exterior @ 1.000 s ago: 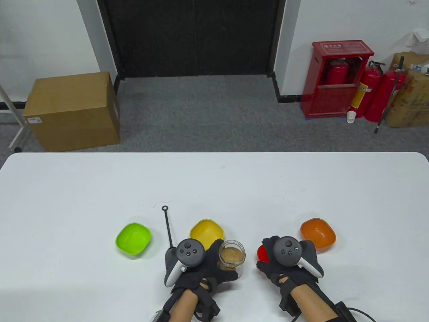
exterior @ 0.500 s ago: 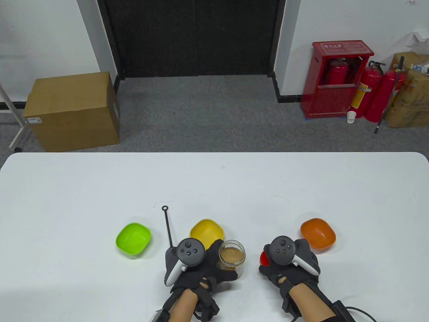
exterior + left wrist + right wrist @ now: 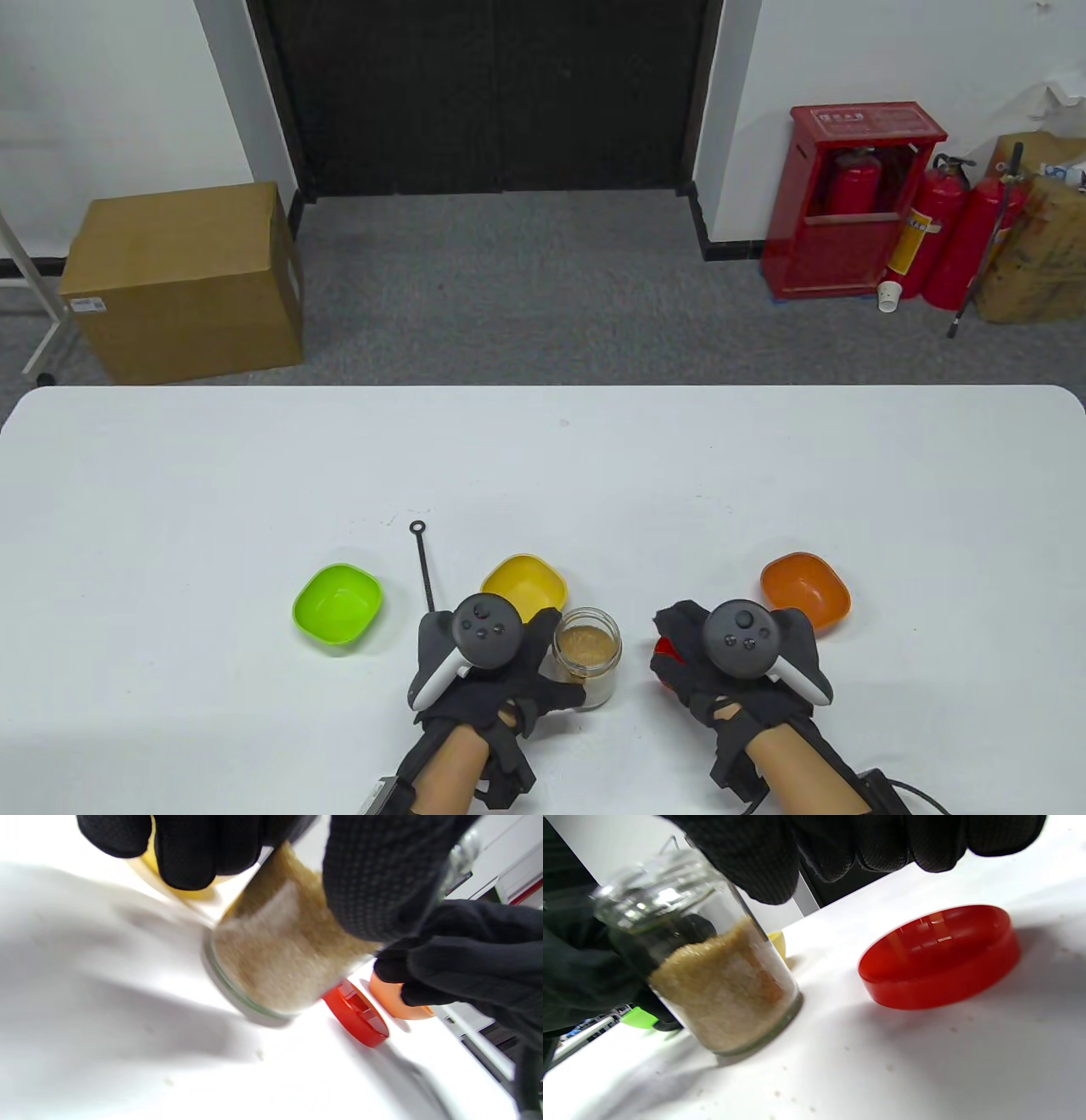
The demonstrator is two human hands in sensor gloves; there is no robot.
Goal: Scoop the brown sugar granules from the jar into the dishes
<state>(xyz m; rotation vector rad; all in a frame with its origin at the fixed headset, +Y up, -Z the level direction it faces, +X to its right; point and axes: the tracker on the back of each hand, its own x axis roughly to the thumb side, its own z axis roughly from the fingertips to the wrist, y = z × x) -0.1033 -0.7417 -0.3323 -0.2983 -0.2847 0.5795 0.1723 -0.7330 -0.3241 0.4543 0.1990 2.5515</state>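
Observation:
An open glass jar [image 3: 587, 652] about half full of brown sugar stands on the white table [image 3: 543, 475]. My left hand [image 3: 551, 666] grips its side; its fingers [image 3: 199, 853] wrap the glass [image 3: 280, 959]. The jar's red lid [image 3: 663, 650] lies upside down on the table to the right. My right hand [image 3: 691, 645] hovers over the lid [image 3: 939, 957] with fingers [image 3: 882, 844] open, not touching it. Green [image 3: 338, 605], yellow [image 3: 522, 584] and orange [image 3: 806, 588] dishes sit around. A thin black long-handled scoop [image 3: 424, 569] lies between the green and yellow dishes.
Small sugar grains are scattered on the table near the jar [image 3: 725, 984]. The far half of the table lies beyond the dishes. On the floor behind are a cardboard box [image 3: 182, 280] and a red extinguisher cabinet [image 3: 848, 199].
My right hand shifted slightly left, then back right over the red lid, which stays on the table. My left hand keeps its grip on the jar, which has not moved.

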